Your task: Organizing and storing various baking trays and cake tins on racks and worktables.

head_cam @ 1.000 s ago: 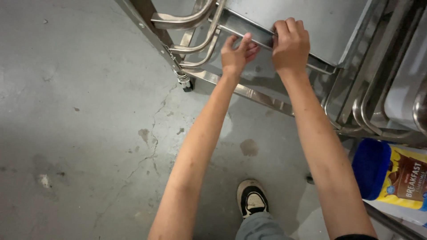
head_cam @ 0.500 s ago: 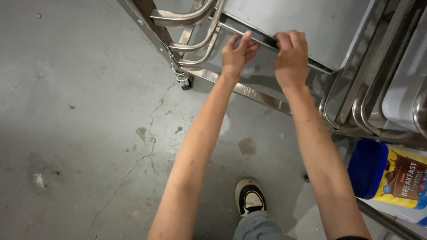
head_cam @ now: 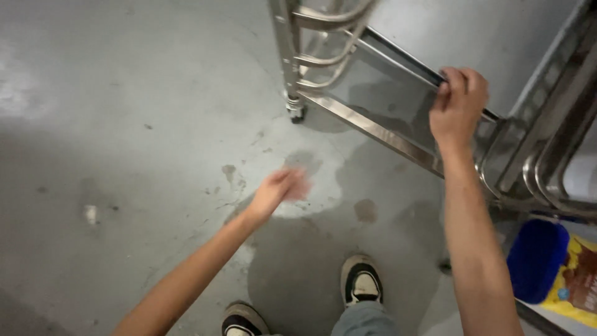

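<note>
On the far left I see only grey concrete floor point(head_cam: 124, 124), scuffed and stained, with a paler wet-looking patch point(head_cam: 311, 186) near the middle. My left hand point(head_cam: 283, 186) hangs over that patch, blurred, its fingers loosely spread and holding nothing; it touches nothing that I can make out and sits well apart from the metalwork.

Above and to the right of it stands the stainless steel rack trolley point(head_cam: 373, 127), its corner post ending in a small caster wheel point(head_cam: 295, 114) on the floor. Curved tray runners point(head_cam: 323, 59) stack up the post. The bottom frame runs diagonally from that caster down toward the right, and a thinner dark rail point(head_cam: 398, 56) lies parallel above it, on the same long axis from upper left to lower right.

My right hand point(head_cam: 459, 102) is the grip on that rail: fingers curled over the top, closed around the bar, forearm coming straight up from below. So the rail lies directly under the right hand, while the left is far off to the lower left, with open floor between.

Below, my two shoes point(head_cam: 360, 280) stand on the floor. Further right, more curved steel runners point(head_cam: 547, 168) crowd close to the right wrist, and a blue and yellow package point(head_cam: 553, 267) lies at the lower right edge.
</note>
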